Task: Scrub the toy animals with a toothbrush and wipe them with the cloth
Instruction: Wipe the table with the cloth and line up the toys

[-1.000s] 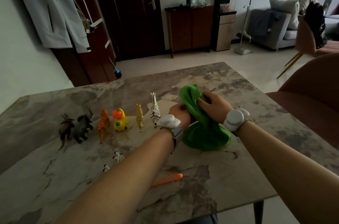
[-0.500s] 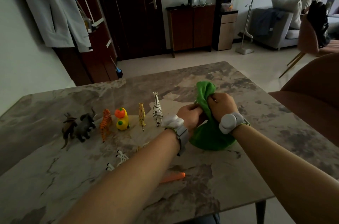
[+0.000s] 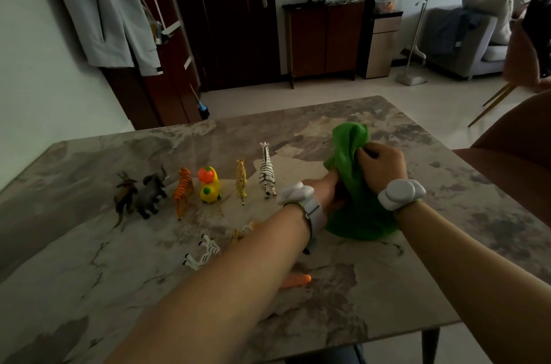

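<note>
On the left half of the table (image 3: 89, 289), toy animals (image 3: 150, 199) stand in a row, left to right: brown kangaroo-like toy (image 3: 125, 196), grey elephant (image 3: 152, 190), tiger (image 3: 182, 192), yellow duck (image 3: 209, 186), leopard (image 3: 241, 180), zebra (image 3: 266, 172). Closer in, a small zebra (image 3: 204, 253) lies on its side. Just beside it is a spotted toy (image 3: 238, 234), mostly hidden by the left forearm (image 3: 238, 289). The orange toothbrush (image 3: 296, 280) lies flat near the front edge, half under that forearm, not touched by either hand.

The left hand (image 3: 326, 192) goes into the green cloth (image 3: 354, 184) from the side, fingers buried in folds, so I can't tell what it grips, if anything. The cloth is bunched, its bottom resting on the table and its top lifted. The right hand (image 3: 381, 165) is clenched on the upper folds, pinching fabric. Whether a toy is wrapped inside can't be seen.

Risks: the left wrist sits near the standing zebra, so a sideways rubbing stroke could knock it over. The row is tight, and one fall may topple its neighbours. The forearm hangs over the two lying toys and the toothbrush, and drawing it back low could sweep them toward the front edge.

Counts: six toys standing and two lying, eight visible. One toothbrush, one cloth, two hands, one white wrist band (image 3: 401, 193) on each.
</note>
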`<state>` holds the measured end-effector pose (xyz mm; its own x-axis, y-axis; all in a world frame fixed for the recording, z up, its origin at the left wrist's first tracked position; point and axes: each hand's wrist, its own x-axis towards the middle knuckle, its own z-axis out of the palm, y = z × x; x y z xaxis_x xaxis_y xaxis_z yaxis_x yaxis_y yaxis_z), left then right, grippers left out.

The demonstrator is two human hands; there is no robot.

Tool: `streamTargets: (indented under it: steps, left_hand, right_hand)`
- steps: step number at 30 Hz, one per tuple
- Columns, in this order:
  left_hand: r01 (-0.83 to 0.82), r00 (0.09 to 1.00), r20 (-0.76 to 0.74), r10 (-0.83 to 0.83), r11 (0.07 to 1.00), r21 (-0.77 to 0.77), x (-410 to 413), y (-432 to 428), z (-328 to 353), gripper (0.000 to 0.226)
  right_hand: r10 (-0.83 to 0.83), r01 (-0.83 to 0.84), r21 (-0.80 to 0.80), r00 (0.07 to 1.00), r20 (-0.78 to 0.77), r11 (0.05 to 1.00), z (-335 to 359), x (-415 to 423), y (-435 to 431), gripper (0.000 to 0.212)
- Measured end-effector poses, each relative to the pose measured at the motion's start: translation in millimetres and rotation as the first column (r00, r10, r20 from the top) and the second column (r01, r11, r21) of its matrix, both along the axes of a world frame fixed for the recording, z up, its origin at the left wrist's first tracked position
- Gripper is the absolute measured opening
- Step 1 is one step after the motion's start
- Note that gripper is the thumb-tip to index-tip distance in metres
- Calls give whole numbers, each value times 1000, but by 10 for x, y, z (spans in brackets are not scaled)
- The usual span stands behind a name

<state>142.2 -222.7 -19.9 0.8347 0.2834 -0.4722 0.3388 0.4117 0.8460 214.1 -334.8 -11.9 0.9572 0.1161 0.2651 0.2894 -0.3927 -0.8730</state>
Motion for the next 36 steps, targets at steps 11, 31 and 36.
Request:
streamTargets:
  steps: [11,31,36]
  left_hand:
    - [69,992,83,-93,963,259,-76,129,-55,20]
    - [96,991,102,-87,991,-91,-43,180,10,28]
    - [18,975,220,-30,998,55,-13,177,-73,22]
  right_hand:
    - [111,-92,86,962,-250,992,93,21,157,36]
    - [181,-142,134,921,-346,981,-13,92,114,54]
    - [-72,77,5,949,-306,997,48,265,-72,64]
